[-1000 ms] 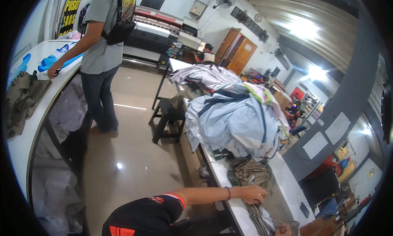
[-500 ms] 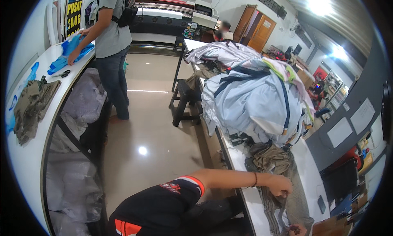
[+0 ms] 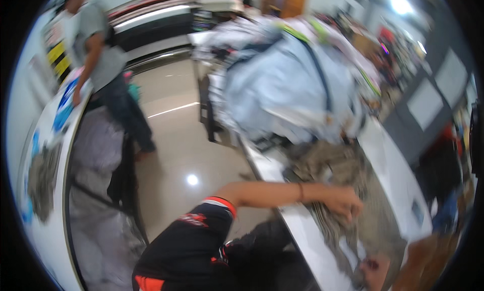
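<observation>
My left arm reaches across the right-hand table, and my left hand is closed on an olive-brown mesh-like fabric spread along the table. Blur softens its fingertips, which seem to pinch the cloth. Closer to the lower edge, my right hand is partly in view over the same fabric. Its fingers are curled around a small dark, reddish thing too blurred to name. Just beyond my left hand, the fabric lies bunched in folds, up against a large heap of pale blue and white cloth.
A dark flat phone-like object lies by the table's right edge. Grey panels stand beyond it. Across the aisle, a person in a grey shirt is at a white table with blue cloth. A large printer stands behind.
The whole view has shifted and blurred, bringing more of my right hand into sight. My left hand stays at the olive-brown fabric. The person across the aisle now stands with one arm lowered to the table.
</observation>
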Demonstrator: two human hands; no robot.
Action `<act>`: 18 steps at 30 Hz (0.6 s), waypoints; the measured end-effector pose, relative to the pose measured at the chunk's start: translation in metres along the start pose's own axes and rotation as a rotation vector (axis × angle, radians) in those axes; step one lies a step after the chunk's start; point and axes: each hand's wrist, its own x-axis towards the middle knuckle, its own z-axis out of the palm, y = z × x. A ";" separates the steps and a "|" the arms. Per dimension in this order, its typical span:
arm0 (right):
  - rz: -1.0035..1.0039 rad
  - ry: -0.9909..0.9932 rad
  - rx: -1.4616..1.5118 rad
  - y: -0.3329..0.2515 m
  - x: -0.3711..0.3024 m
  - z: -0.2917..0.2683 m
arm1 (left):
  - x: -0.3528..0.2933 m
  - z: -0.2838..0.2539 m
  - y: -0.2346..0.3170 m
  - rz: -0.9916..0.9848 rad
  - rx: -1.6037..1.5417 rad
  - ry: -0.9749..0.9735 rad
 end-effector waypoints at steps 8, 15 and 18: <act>0.088 0.110 0.168 -0.026 0.004 -0.012 | -0.014 -0.041 0.064 -0.573 -0.066 0.103; 0.275 0.159 0.510 -0.015 0.013 0.002 | -0.010 -0.038 0.049 -0.597 -0.118 0.122; 0.278 0.154 0.512 -0.014 0.011 0.001 | -0.004 -0.034 0.053 -0.519 0.058 0.071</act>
